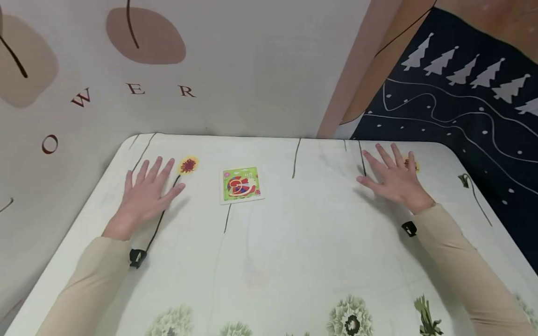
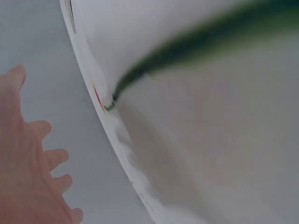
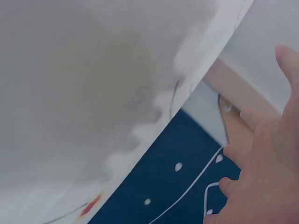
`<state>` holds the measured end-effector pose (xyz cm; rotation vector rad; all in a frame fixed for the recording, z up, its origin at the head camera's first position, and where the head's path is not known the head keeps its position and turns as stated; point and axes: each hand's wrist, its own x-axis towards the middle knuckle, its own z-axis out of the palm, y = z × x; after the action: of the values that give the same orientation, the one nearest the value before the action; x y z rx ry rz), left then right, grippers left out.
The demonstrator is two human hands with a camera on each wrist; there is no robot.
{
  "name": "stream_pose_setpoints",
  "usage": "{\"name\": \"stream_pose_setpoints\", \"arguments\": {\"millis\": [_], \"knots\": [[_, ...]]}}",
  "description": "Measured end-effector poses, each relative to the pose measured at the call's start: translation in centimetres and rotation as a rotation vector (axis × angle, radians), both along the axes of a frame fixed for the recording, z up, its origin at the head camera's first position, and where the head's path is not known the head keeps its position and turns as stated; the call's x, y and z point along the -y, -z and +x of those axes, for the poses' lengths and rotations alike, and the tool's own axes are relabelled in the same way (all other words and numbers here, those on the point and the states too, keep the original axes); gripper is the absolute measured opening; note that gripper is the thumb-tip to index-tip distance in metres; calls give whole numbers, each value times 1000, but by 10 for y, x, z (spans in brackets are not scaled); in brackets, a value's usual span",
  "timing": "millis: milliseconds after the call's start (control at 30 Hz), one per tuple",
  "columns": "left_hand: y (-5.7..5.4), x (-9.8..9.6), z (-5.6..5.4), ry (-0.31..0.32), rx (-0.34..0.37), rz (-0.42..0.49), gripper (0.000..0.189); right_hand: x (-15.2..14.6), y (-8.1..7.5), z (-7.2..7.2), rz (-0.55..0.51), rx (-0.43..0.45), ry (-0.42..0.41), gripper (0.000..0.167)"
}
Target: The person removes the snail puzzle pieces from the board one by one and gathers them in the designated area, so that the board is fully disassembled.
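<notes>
Both hands are held with fingers spread over a white, flower-printed table. In the head view the left hand (image 1: 145, 193) is at the left, beside a printed yellow flower, with nothing in it. At the right, the right hand (image 1: 395, 179) has its fingers apart and holds nothing; it partly covers another printed flower. Between them, closer to the left hand, lies a flat square picture puzzle or card (image 1: 241, 185) with a white border and a colourful snail on green. Neither hand touches it. Each wrist view shows its bare hand, left (image 2: 35, 163) and right (image 3: 266, 168), with shadows on the tabletop.
The table's white cover (image 1: 286, 252) bears printed stems and dandelions. Behind it stands a pale wall (image 1: 260, 93) with letters, and at the right a dark blue panel (image 1: 441, 102) with white trees. A small black wrist device (image 1: 137, 257) sits at the left cuff, another (image 1: 409, 228) at the right.
</notes>
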<state>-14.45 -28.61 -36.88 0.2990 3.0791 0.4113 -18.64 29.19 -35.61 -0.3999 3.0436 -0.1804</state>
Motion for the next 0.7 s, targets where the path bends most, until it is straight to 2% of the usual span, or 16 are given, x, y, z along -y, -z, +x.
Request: {"name": "stream_pose_setpoints", "arguments": {"millis": [267,500,700], "knots": [[1,-26,-10,74,88,-49,81,27,3,-3,-64,-33,-90,67],[8,-46,-13,142,126,-91,85,53,4,-7,-157,-102,-183,58],[11,-61,-18,195,162,-98,86,72,5,-11,-205,-119,-231,53]]}}
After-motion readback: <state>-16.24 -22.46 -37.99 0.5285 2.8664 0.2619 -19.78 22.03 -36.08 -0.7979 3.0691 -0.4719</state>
